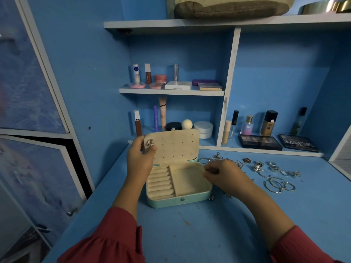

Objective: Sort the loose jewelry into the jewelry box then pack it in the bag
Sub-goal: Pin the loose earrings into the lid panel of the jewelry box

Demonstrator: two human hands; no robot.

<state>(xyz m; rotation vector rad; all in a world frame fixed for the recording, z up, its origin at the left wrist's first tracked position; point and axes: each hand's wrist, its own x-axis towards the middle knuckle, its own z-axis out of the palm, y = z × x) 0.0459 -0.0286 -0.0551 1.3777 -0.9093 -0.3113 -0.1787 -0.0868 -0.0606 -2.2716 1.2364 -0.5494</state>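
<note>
The box (178, 184) lies open mid-worktop, its tray empty, so the sorting has barely begun. The left hand (139, 158) pinches an earring (150, 142) at the lid's left edge; the right hand (220, 172) curls over something small at the box's right rim. Most jewelry (266, 171) lies loose toward the right edge, and no bag is clearly seen.

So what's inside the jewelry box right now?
The jewelry box shows bare ring rolls and an empty tray. The right hand covers its right rim; an earring sits on the lid.
</note>
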